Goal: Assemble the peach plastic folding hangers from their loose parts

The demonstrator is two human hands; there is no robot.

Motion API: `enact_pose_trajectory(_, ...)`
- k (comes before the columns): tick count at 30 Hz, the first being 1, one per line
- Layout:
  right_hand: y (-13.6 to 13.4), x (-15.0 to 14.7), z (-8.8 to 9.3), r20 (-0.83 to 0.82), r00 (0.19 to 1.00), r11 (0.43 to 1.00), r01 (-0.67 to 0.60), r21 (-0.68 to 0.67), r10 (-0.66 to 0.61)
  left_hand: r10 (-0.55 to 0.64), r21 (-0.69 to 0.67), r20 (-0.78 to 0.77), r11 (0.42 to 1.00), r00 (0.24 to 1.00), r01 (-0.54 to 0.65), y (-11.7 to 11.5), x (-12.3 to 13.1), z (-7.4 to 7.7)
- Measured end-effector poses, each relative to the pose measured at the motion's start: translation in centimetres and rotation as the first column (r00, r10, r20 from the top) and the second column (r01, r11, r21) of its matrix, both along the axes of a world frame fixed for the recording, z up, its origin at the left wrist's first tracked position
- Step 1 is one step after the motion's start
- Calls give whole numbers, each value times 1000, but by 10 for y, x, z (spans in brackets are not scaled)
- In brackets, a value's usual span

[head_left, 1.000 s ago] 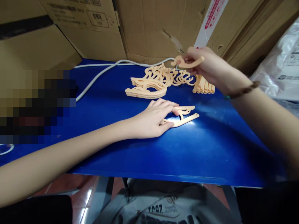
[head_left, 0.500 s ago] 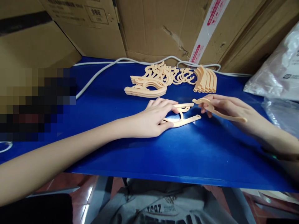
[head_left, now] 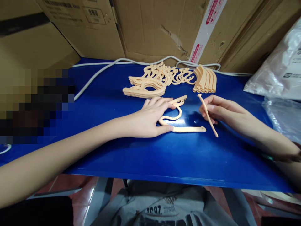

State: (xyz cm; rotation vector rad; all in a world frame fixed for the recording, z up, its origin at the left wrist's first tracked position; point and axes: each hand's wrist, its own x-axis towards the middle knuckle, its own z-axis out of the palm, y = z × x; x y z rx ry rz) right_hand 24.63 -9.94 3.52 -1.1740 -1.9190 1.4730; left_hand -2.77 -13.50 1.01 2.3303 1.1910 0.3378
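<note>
My left hand [head_left: 154,117] rests on a cream plastic folding hanger [head_left: 188,129] on the blue table, thumb on its near arm and fingers over its far arm. The hanger's arms are spread apart, with the curved hook between them; my fingers hide its left part. To the right, my right hand [head_left: 219,110] pinches a loose cream hanger arm [head_left: 209,117] between thumb and fingers, above the table and turned nearly edge-on. It is apart from the hanger under my left hand.
Behind my hands lie a stack of folded hangers [head_left: 144,92], a heap of loose hooks [head_left: 162,73] and a row of hanger arms [head_left: 205,80]. A white cable [head_left: 98,74] runs along cardboard boxes [head_left: 150,31]. Plastic bags [head_left: 277,66] stand at the right.
The hanger's two arms have spread wider under my left hand, the near one swinging towards me. My right hand has turned the loose hanger arm from lengthwise to steeply slanted.
</note>
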Motion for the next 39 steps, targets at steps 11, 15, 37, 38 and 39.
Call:
enact_pose_trajectory(11,5,2,-4,-207,975,993,59,-105,-80,65,220,-19,974,998,-59,-5,10,-12)
enact_pose_trajectory(15,2,2,-4,-69,992,995,101,-12,-101,4,377,-20,926,1000,4,-6,15,-13)
enact_pose_trajectory(37,-2,0,-10,334,941,885,-102,455,-63,-114,317,-89,938,989,137,-9,14,-8)
enact_pose_trajectory(38,-2,-1,-9,355,934,880,-135,455,-41,-109,316,-68,941,992,125,-9,13,-7)
enact_pose_trajectory(39,-3,-2,-8,372,928,877,-160,452,-23,-108,317,-48,941,993,118,-9,12,-7)
